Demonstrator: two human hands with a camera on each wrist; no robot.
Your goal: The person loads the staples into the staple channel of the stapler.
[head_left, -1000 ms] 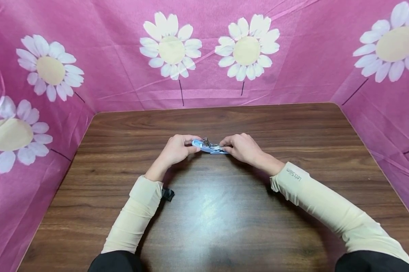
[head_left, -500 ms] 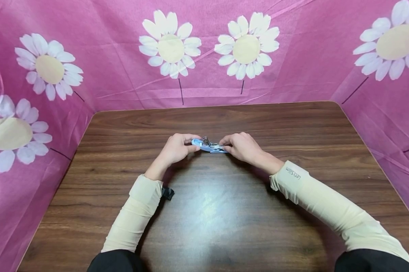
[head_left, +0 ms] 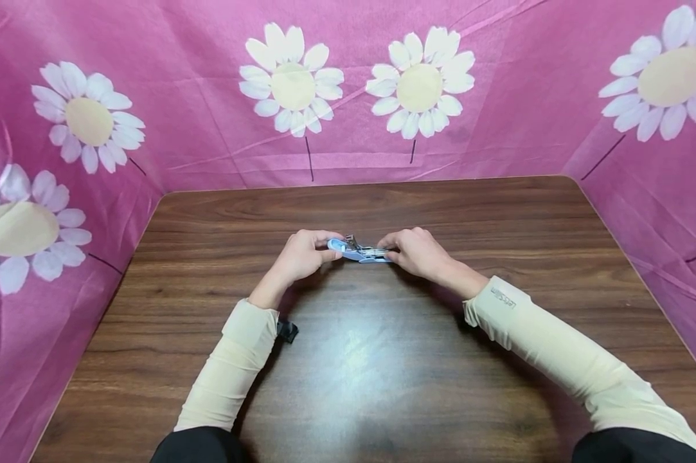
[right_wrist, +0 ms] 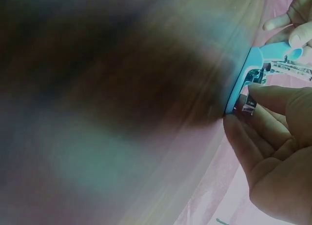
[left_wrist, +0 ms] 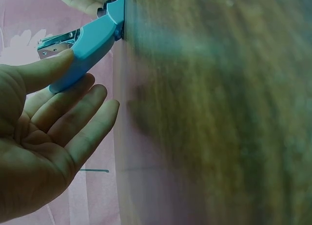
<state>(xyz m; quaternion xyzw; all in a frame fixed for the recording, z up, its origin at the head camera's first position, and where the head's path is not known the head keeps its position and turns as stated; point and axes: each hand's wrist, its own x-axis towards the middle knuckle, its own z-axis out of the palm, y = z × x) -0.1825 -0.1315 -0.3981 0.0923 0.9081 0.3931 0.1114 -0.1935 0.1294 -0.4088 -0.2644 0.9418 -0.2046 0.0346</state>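
A light blue stapler (head_left: 359,253) with its top swung open lies at the middle of the table, its metal magazine showing. My left hand (head_left: 303,257) pinches the raised blue top between thumb and fingers; in the left wrist view its other fingers extend below the blue cover (left_wrist: 95,44). At the other end, my right hand (head_left: 418,253) has its thumb and fingers around the stapler's front. In the right wrist view, a shiny metal piece (right_wrist: 249,106) shows by the right thumb; whether it is part of the magazine or loose staples I cannot tell.
The dark wood table (head_left: 353,386) extends around both hands. Pink cloth (head_left: 353,154) with white daisies stands along its back and sides. A black strap-like piece (head_left: 287,331) sticks out at the left sleeve's cuff.
The right fingers have shifted slightly rightward along the stapler's front end. My left hand keeps the same hold, and the stapler stays in place.
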